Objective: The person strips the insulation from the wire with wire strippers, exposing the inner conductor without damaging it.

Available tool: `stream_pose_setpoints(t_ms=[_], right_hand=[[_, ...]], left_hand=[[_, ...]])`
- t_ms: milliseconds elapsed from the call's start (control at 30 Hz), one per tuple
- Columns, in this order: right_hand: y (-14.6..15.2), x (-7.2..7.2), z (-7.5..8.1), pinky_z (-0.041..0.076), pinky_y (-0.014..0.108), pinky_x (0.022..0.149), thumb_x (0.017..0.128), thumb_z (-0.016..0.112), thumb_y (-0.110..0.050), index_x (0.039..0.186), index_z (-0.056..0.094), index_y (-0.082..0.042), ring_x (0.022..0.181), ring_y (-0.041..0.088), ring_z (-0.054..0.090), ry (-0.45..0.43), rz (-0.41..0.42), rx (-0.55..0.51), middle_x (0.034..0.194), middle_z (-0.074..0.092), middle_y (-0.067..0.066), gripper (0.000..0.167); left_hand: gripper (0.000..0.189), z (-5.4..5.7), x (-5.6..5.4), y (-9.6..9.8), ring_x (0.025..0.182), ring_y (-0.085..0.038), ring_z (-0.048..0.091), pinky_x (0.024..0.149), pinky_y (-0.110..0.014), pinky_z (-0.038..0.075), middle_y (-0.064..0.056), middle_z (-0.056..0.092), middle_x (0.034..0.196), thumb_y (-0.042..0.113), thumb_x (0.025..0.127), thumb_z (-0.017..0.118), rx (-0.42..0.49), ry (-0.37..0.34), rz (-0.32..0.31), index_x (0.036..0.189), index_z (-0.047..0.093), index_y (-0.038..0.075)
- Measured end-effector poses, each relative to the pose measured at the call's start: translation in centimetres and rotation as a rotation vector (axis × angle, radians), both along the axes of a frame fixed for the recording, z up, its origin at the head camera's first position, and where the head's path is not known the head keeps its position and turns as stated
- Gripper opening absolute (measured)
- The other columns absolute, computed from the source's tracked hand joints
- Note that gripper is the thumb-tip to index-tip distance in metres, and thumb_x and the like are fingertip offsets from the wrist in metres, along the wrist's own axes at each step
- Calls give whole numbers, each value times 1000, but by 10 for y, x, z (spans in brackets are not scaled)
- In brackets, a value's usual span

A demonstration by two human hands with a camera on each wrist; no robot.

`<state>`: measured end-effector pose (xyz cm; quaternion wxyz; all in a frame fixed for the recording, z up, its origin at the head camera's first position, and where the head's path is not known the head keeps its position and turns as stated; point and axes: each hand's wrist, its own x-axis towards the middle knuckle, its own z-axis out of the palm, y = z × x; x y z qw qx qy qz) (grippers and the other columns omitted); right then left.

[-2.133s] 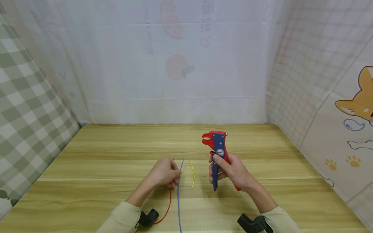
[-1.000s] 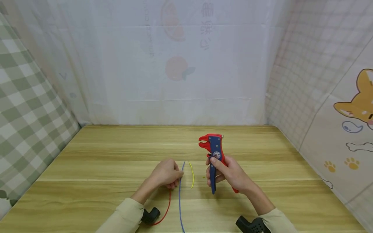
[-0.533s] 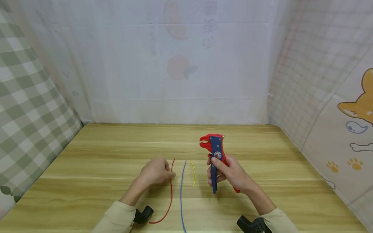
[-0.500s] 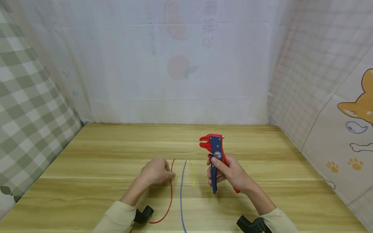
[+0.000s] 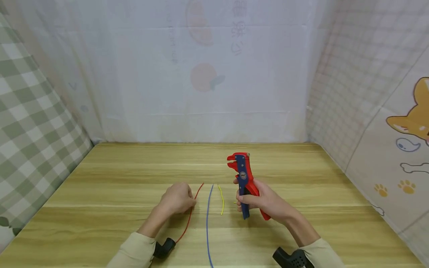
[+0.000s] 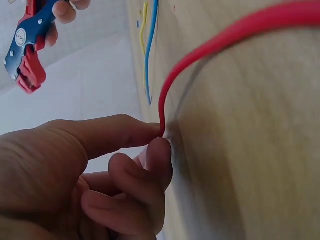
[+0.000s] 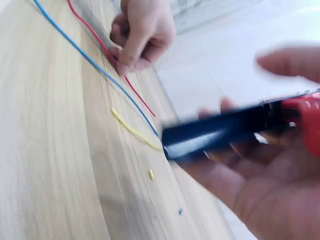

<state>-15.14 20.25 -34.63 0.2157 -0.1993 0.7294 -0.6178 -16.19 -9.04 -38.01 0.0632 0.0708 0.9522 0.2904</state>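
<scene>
My left hand (image 5: 177,198) pinches a thin red wire (image 5: 188,224) between thumb and forefinger, low over the table. The wire's far end pokes out past the fingers; its other end runs back toward the wrist camera. In my right hand (image 5: 266,201) is a pair of red and blue wire strippers (image 5: 242,175), held upright by the handles with the jaws apart and pointing left. The right wrist view is blurred, and the thumb there appears off the blue handle (image 7: 210,135). A blue wire (image 5: 207,223) and a short yellow wire (image 5: 222,200) lie between the hands.
A tiny yellow offcut (image 7: 151,174) and a small blue bit (image 7: 180,212) lie on the wooden table (image 5: 134,167). White sheeting (image 5: 151,74) hangs behind the table, with green checked cloth (image 5: 33,111) on the left.
My left hand has shifted left, and the red wire's near part has swung left and straightened. The wire strippers have turned and tilted slightly left, with my right thumb lower on the handle.
</scene>
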Motion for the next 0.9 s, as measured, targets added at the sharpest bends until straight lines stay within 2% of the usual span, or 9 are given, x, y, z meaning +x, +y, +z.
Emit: stream_pose_setpoints(t_ms=[100,200,267,400,500,600,767,900], right_hand=[[-2,1,1,62,42,91,107,58,-14,155,33,5,96,30,67,-24,-5,14,104,61,19,57],[-3,1,1,62,42,89,109,54,-12,154,34,8,100,33,65,-1,-13,10,110,59,22,53],[-3,0,0,63,41,88,110,53,-13,153,35,8,102,35,67,12,-28,9,113,60,25,51],[-2,-2,-3,63,42,90,111,54,-16,154,37,7,106,37,72,24,-63,23,122,62,32,52],[-2,-4,-5,62,45,94,111,54,-17,155,36,6,109,39,74,18,-77,20,126,62,36,53],[-2,-5,-8,62,47,93,111,53,-17,155,35,5,106,37,75,19,-79,4,124,64,34,52],[-3,-7,-9,64,43,87,112,52,-18,150,39,6,94,25,73,37,-81,-36,110,68,20,47],[-3,-8,-9,64,40,82,111,54,-16,141,42,8,85,21,70,56,-71,-75,99,67,12,41]], left_hand=[[35,7,1,-2,51,-9,40,46,-22,28,9,43,51,10,86,72,-39,13,15,55,56,18],[25,15,0,-6,58,-12,47,50,-26,34,6,53,59,11,87,71,-66,24,37,64,63,17],[19,20,0,-8,63,-14,53,54,-29,40,5,60,66,12,89,70,-71,36,48,71,67,17],[13,28,-1,-12,67,-15,56,58,-30,43,2,64,74,13,92,69,-52,62,50,79,68,14],[13,32,0,-12,65,-14,56,58,-29,43,3,65,73,12,95,70,-2,80,42,82,69,13],[14,37,2,-12,61,-12,56,57,-27,43,1,66,70,11,97,70,91,91,13,83,70,11],[6,45,6,-13,66,-13,62,63,-28,48,-5,73,77,8,97,73,239,129,-32,94,77,5],[9,48,6,-13,73,-15,68,67,-29,51,-3,75,82,9,98,73,278,153,-25,100,81,7]])
